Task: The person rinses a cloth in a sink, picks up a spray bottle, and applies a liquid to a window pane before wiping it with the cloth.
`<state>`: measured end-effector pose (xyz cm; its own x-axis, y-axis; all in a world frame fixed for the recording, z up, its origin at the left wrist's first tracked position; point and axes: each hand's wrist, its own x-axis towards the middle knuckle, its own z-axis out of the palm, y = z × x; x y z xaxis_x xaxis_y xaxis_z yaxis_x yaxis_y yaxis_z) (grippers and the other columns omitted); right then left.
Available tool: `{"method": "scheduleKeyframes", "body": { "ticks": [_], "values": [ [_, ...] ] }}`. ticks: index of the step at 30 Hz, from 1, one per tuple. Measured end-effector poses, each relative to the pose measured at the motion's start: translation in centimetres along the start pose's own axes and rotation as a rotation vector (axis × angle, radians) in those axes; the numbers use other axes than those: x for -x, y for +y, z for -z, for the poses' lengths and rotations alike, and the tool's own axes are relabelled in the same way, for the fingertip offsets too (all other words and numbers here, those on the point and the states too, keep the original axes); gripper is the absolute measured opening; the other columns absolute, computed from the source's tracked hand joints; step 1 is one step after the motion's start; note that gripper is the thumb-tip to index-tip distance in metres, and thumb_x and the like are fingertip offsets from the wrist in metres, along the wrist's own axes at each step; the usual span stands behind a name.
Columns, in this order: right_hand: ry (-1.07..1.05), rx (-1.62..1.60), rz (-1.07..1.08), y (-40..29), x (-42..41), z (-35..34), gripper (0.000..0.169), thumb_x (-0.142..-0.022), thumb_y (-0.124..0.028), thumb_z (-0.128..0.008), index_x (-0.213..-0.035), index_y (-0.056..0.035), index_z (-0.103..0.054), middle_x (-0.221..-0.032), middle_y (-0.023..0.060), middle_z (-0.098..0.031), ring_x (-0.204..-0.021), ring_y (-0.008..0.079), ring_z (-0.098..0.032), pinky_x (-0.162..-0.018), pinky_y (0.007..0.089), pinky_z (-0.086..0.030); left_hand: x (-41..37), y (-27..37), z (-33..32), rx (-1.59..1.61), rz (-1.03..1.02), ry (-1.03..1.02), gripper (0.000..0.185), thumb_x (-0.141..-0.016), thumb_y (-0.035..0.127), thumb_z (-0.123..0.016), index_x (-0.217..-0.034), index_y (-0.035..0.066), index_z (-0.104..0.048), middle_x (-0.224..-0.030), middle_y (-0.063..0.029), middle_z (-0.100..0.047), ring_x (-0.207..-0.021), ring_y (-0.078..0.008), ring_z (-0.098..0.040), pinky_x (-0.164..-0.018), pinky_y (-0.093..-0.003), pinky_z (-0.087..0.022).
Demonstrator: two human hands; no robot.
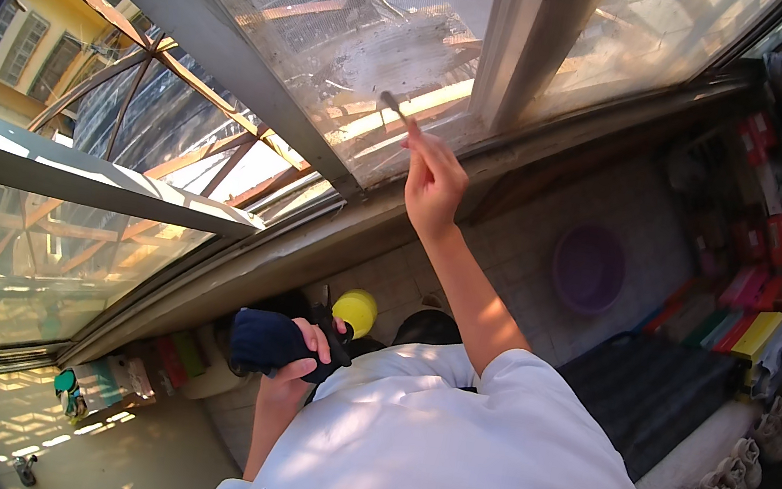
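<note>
My right hand (435, 175) is raised at the window, its fingers closed on the thin handle of a small dark-tipped tool (391, 102), perhaps a small brush. The tool's tip lies in front of, or against, the glass pane (389, 54); contact cannot be told. A whitish smear shows on that pane above the tip. Low beside my body, my left hand (306, 353) grips a dark blue cloth (263, 341) with a black object partly under the fingers. A yellow round object (355, 312) is just beyond the left hand.
A metal window frame (238, 47) and sill (301, 239) run diagonally ahead, with a rusty grille (155, 46) outside. On the floor is a purple basin (589, 269). Stacked boxes (779, 234), a dark flat surface (650, 389) and several shoes (725, 488) lie to the right.
</note>
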<state>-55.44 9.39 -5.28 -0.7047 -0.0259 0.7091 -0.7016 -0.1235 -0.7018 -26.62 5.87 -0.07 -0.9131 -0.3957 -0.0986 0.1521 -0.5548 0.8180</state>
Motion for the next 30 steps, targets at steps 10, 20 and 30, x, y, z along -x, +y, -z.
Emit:
{"method": "scheduleKeyframes", "body": {
  "ticks": [10,20,30],
  "values": [
    [-0.105,0.051,0.057,-0.1,1.8,0.2,0.031,-0.088,0.004,-0.057,-0.117,-0.0028,-0.063,-0.082,0.0106,-0.065,-0.069,0.0162,-0.06,-0.057,0.0266,-0.046,0.2,-0.4,0.6,0.024,0.007,0.001,0.026,-0.068,0.011,-0.068,-0.085,0.009,-0.049,-0.074,-0.0072,-0.056,-0.091,-0.0243,-0.051,-0.104,-0.0449,-0.027],
    [0.008,0.021,0.229,-0.2,-2.8,-0.1,0.033,-0.083,0.007,-0.06,-0.113,-0.007,-0.067,-0.08,0.0098,-0.066,-0.064,0.0189,-0.063,-0.056,0.0253,-0.048,0.2,-0.1,0.4,-0.012,0.043,0.023,0.026,-0.067,0.011,-0.07,-0.084,0.009,-0.05,-0.072,-0.0069,-0.056,-0.088,-0.0217,-0.052,-0.104,-0.0452,-0.029],
    [-0.757,0.292,0.755,-2.5,-14.8,5.0,0.03,-0.071,-0.001,-0.066,-0.095,-0.0174,-0.074,-0.079,-0.0021,-0.068,-0.065,0.0152,-0.062,-0.062,0.0264,-0.044,0.4,0.2,1.4,0.006,0.013,-0.029,0.027,-0.067,0.012,-0.07,-0.085,0.01,-0.05,-0.074,-0.0071,-0.057,-0.093,-0.0255,-0.052,-0.103,-0.0469,-0.028]
  ]
}}
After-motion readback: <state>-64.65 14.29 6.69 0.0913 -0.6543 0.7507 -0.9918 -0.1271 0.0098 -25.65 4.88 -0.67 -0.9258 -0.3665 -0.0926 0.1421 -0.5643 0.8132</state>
